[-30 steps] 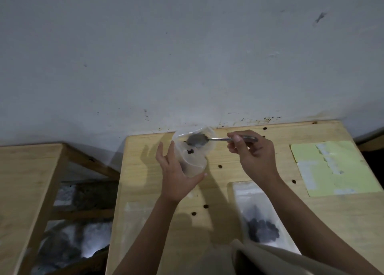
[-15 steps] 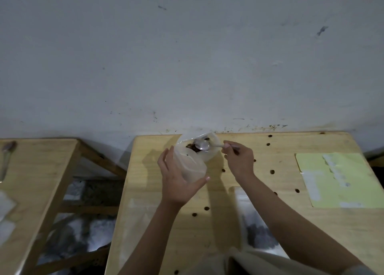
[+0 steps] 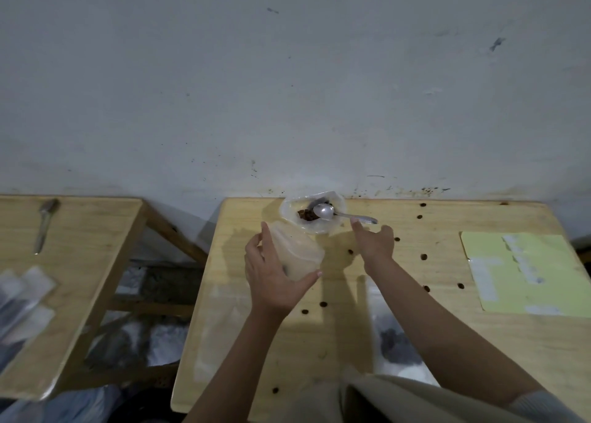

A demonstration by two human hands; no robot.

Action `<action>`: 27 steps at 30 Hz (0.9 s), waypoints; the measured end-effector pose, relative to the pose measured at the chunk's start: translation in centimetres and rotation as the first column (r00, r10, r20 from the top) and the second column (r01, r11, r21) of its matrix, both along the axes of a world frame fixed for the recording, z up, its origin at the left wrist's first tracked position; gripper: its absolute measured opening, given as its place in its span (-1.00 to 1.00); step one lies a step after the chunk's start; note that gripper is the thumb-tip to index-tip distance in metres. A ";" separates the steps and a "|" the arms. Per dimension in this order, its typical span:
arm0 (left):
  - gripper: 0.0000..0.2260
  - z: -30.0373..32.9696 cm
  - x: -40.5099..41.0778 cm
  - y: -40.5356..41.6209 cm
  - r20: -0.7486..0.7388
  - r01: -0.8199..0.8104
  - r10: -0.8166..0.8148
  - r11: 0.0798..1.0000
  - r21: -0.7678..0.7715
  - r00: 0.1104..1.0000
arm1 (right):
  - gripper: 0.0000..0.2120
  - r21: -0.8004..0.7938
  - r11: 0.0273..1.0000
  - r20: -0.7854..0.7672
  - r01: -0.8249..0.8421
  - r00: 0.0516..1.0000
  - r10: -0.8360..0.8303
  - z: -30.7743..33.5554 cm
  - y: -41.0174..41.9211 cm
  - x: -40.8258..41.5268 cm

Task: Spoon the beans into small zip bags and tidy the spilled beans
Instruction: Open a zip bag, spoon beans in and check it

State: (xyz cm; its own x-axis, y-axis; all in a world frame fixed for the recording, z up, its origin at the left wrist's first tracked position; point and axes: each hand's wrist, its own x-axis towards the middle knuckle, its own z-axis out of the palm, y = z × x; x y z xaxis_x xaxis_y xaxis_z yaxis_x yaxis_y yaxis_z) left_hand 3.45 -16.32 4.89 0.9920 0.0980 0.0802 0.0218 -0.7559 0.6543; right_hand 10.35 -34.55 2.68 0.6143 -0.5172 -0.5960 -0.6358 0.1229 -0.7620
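My left hand (image 3: 275,278) wraps a soft, cloudy zip bag (image 3: 295,256), a few dark beans inside. My right hand (image 3: 375,243) hovers open and empty just beside the metal spoon (image 3: 335,214), which rests in the clear plastic bowl (image 3: 315,213) of brown beans (image 3: 306,214) on the pale wooden table (image 3: 447,294).

Two tables (image 3: 447,326), two hands (image 3: 275,282), one spoon (image 3: 326,212), one bowl (image 3: 287,211).

Wooden table (image 3: 447,336) — bowl (image 3: 323,227), scattered beans (image 3: 423,257), yellow sheet (image 3: 524,272), filled bag (image 3: 396,346)
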 end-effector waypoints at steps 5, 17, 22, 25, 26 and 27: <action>0.20 1.2 -1.2 -0.4 0.057 0.021 -0.014 0.992 -0.122 0.998 | -0.68 -0.343 0.939 0.510 -0.039 0.831 0.221 4.6 1.0 -6.4; -0.72 2.9 -4.7 -1.5 -0.008 0.147 -0.187 0.799 -0.583 0.982 | -0.89 -0.077 0.967 0.579 -0.244 0.778 0.242 7.4 0.5 -13.8; -0.90 4.0 -5.0 -1.8 -0.003 0.168 -0.217 0.762 -0.625 0.976 | -0.80 -0.109 0.986 0.558 -0.127 0.813 0.166 7.6 -0.2 -15.8; -0.85 4.5 -5.4 -2.3 0.026 0.233 -0.271 0.768 -0.597 0.962 | -0.80 -0.080 0.991 0.575 -0.105 0.807 0.132 7.9 -0.4 -16.8; -0.83 4.5 -5.5 -2.3 0.042 0.255 -0.286 0.769 -0.586 0.957 | -0.81 -0.071 0.991 0.581 -0.111 0.803 0.132 8.1 -0.5 -17.1; -0.83 4.6 -5.5 -2.3 0.059 0.281 -0.303 0.770 -0.573 0.951 | -0.84 -0.069 0.989 0.582 -0.129 0.800 0.145 8.3 -0.5 -17.3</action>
